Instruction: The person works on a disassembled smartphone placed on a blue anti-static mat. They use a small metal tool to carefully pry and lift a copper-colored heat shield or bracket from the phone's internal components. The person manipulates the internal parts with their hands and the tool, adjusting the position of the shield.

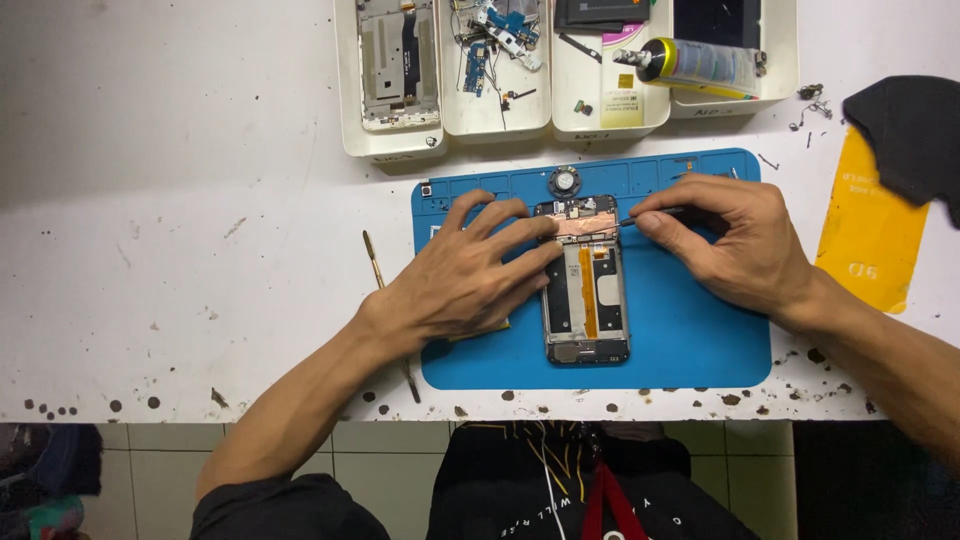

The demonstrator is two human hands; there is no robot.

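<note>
White bench (pixel 200 250), blue mat (pixel 690 340) | left hand (pixel 465 275) flat on opened phone (pixel 586 290) | right hand (pixel 735 240) grip pinching tool (pixel 650 214)

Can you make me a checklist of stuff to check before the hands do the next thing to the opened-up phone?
1. Opened phone with bare circuit board and orange ribbon strip lies flat on the blue rubber work mat: ok.
2. Left hand steadies the phone, fingers on its upper left part: ok.
3. Right hand pinches a thin dark metal tool: ok.
4. Tool tip sits at the phone's top right edge: ok; exact contact spot: cannot tell.
5. Small round grey part rests on the mat, apart from the hands: ok.
</note>
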